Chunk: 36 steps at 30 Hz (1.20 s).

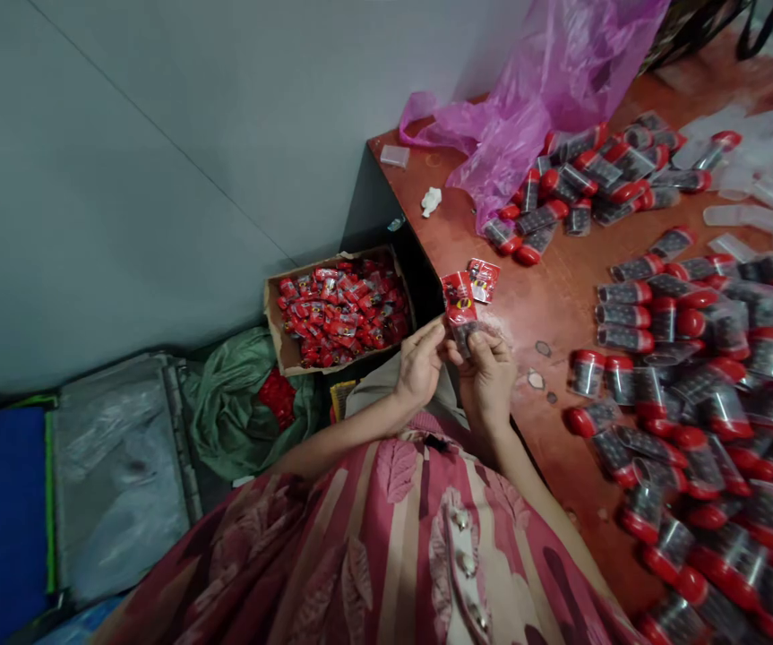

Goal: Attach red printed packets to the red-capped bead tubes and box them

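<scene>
Between my hands, over the table's near edge, is a small plastic packet [459,300] with a red printed top and a clear, dark-looking lower part. My right hand [490,376] pinches its lower end between thumb and fingers. My left hand [419,367] is closed at the packet's lower left side, its thumb along the edge; its fingertips are partly hidden. Just behind, another red printed packet [485,278] lies on the table. A cardboard box [282,336] full of small red packets [342,309] stands to the left, below table height.
On the reddish table [534,305] lie many clear tubes with red caps [701,376] and dark contents. A pink plastic bag [513,116] sits at the back. Left of me are a green sack [231,403] holding red items and a grey crate [124,475].
</scene>
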{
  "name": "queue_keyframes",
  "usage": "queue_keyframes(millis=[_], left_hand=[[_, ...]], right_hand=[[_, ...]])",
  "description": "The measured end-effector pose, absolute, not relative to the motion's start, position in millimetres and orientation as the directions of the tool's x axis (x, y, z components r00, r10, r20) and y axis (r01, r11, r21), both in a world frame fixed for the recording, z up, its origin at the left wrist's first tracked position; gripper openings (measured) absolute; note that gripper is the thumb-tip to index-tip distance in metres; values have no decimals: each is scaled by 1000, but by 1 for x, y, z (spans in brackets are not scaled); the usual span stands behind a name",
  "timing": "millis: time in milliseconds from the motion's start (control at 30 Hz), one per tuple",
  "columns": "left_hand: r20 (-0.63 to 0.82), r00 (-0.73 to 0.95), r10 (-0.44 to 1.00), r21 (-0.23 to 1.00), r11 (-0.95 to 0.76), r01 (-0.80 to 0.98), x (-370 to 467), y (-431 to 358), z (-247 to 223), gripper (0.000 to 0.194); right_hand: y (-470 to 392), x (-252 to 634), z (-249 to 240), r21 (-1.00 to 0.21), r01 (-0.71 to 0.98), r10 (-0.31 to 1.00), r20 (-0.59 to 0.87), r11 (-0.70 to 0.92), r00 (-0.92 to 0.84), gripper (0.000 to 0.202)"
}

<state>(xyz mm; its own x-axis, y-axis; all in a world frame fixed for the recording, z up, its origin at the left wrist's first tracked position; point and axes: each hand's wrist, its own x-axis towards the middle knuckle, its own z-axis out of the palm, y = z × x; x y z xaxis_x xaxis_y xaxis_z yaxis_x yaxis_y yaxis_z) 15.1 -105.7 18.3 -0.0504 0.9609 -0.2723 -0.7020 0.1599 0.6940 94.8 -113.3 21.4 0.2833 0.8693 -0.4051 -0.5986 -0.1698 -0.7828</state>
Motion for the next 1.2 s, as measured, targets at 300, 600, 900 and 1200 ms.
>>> queue_keyframes(millis=[300, 600, 900, 1200], left_hand=[[-77, -220, 972, 992, 53, -113, -2, -105, 13, 21], [-23, -214, 977, 995, 43, 88, -10, -101, 12, 22], [155, -174, 972, 931, -85, 355, -16, -96, 16, 14], [529, 90, 844, 596, -445, 668, -13, -103, 11, 19]], right_hand=[[-115, 94, 21, -799, -585, 883, -365, -136, 294, 30], [-120, 91, 19, -886, -447, 904, -284, -120, 321, 33], [-120, 90, 15, -881, -455, 893, -300, -126, 335, 36], [-115, 88, 8, -900, -428, 852, -285, -81, 438, 33]])
